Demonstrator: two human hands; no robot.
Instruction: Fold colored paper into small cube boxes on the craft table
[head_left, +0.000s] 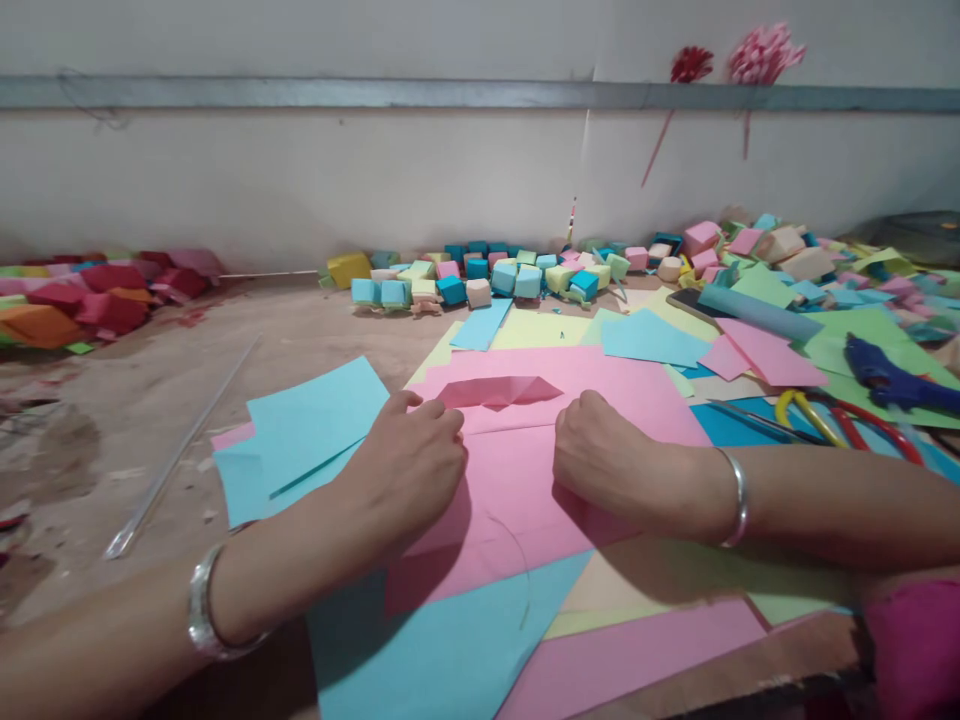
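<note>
Tabletop (187, 370) is strewn with coloured paper, mainly at centre and right. Pink sheets (517, 490) are stacked in the middle; a light-blue sheet (442, 650) is laid out on the near side. Left hand (409, 455) and right hand (611, 455) are curled, knuckles up, over the stack, kept apart from each other; fingertips are mostly hidden, so whether paper is pinched cannot be told. Glue gun (892, 380) and scissors (817, 418) are parked at right, touched by neither hand. Folded pink strip (495, 392) is placed on the far part of the stack, its left end just beside the left hand's fingers, its right end just beyond the right hand. Folding is judged partway: creases are made, right end is pointed, strip is not closed up. Sheets below are left flat. Small paper cubes (454, 291), apparently finished, are lined up near the wall.
</note>
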